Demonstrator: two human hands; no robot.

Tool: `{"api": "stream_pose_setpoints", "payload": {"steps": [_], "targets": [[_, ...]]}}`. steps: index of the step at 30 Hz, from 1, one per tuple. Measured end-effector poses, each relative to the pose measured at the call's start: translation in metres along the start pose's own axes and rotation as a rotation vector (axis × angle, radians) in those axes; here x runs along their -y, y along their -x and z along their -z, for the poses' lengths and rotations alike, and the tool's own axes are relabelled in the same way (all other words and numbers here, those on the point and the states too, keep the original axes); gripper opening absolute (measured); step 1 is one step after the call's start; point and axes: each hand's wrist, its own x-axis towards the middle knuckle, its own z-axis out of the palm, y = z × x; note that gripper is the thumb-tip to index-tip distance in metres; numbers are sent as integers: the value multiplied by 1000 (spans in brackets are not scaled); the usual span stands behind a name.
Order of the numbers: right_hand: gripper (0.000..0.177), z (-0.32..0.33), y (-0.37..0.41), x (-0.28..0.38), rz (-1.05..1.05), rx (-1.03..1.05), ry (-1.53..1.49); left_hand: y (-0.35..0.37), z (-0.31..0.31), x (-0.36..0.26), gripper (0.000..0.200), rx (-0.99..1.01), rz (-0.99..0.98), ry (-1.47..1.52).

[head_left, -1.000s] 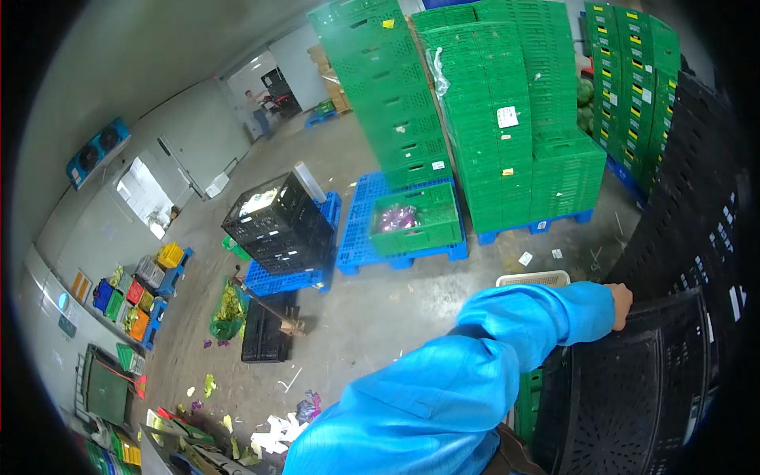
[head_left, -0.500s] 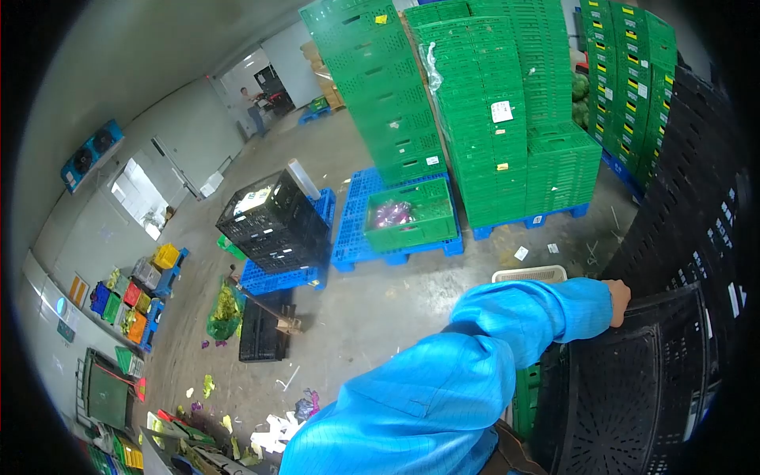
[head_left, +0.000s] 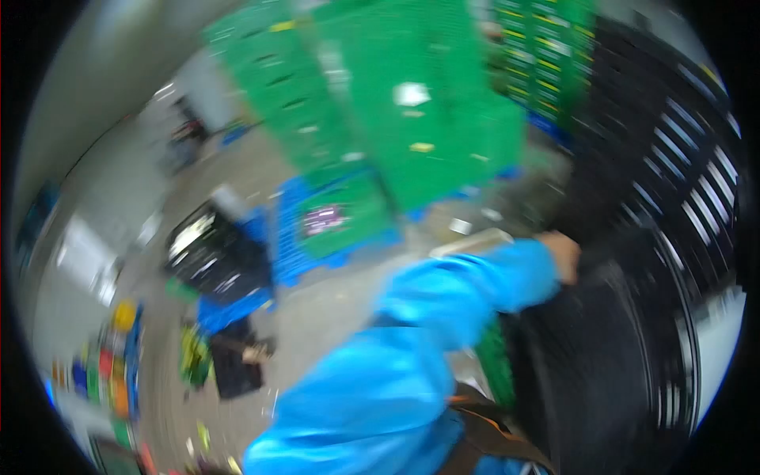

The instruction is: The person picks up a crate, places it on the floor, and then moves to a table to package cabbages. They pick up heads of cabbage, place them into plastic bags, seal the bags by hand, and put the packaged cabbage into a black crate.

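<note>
My left hand (head_left: pixel 560 257) reaches out to the right at the end of a blue sleeve (head_left: pixel 412 332). It is closed at the far corner of a black plastic crate (head_left: pixel 586 356), though blur and the angle hide most of its fingers. Green plastic (head_left: pixel 495 364) shows beside the crate, low down. Close behind the crate rises a tall stack of black slotted crates (head_left: pixel 633 142). A pale basket (head_left: pixel 473 243) sits on the floor just beyond my sleeve. My right hand is out of sight.
Tall stacks of green crates (head_left: pixel 412 103) stand ahead. A blue pallet (head_left: pixel 289 229) carries a single green crate (head_left: pixel 356 226) with something purple in it. Stacked black crates (head_left: pixel 226 261) stand further left. Coloured bins (head_left: pixel 107 364) line the left wall, and scraps litter the floor.
The view has swung right, so the surroundings slide left and blur. My left hand stays at the black crate's corner. More light shows through the slots of the black stack.
</note>
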Motion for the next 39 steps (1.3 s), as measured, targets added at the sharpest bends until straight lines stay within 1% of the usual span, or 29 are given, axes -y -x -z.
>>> {"api": "stream_pose_setpoints", "payload": {"steps": [1,3,4,5,6,7,9,11,13,15,16,17,18,19,20,21,23,25,27,29,30,31,32,33,34,35,36,37,39], "targets": [[54,-8,-2,-12,-7,43,-16,-1,11,4,33,174,1,-22],[60,3,7,16,-62,117,33,-4,-1,16,35,143,-3,108],[68,6,14,39,-41,57,-35,13,18,7,37,-33,-302,41],[77,5,10,51,46,-36,52,17,29,-6,74,103,-185,-58],[80,24,8,75,167,-82,183,-41,-15,47,75,-224,-711,-140],[77,43,8,116,242,-191,311,-26,22,14,90,79,-591,61],[66,80,1,178,410,-219,320,-50,32,-4,92,23,-417,52],[60,101,3,242,698,-348,167,-82,27,-2,91,-151,-555,83],[57,104,15,284,879,-392,81,-94,11,-4,87,-193,-617,31],[70,86,37,276,960,-242,204,-96,5,-20,82,-250,-647,-11],[69,72,45,243,949,55,263,-85,7,-28,76,-194,-476,-101],[69,58,50,191,657,465,505,-77,8,-29,71,-138,-306,-203],[64,65,72,157,549,472,874,-93,1,-14,61,-204,-441,-126],[61,42,73,116,618,347,582,-93,-3,-15,61,-190,-436,-107],[52,54,72,131,597,312,763,-90,-2,-13,59,-166,-444,-156],[51,60,71,124,489,123,461,-91,2,-20,58,-156,-478,-218],[45,97,78,121,349,-90,361,-82,7,-29,55,-134,-441,-184],[41,104,120,100,-57,-395,-101,-121,-13,2,53,-231,-541,-183],[41,104,195,59,-303,-535,-226,-114,-5,-4,53,-133,-652,-53],[40,52,304,12,-747,-565,-111,-104,-4,-9,55,-154,-673,-22],[34,52,328,54,-877,-356,42,-101,-5,-13,55,-149,-704,-26],[24,28,368,62,-856,-186,252,-95,-4,-16,57,-163,-682,71],[17,-25,427,58,-990,-107,256,-90,-2,-17,59,-176,-656,165],[21,-90,493,49,-1058,217,347,-93,-1,-13,59,-185,-681,157],[29,-121,524,75,-1123,555,243,-101,-2,-11,60,-416,-821,-94],[36,-137,539,109,-989,782,84,-103,0,-22,62,-655,-947,-347],[39,-193,595,109,-925,827,-224,-84,9,-45,55,-667,-971,-377],[37,-186,578,132,-925,924,-433,-69,17,-75,55,-681,-998,-382],[34,-244,612,132,-1151,879,-545,-25,26,-150,44,-293,-1347,33]]}}
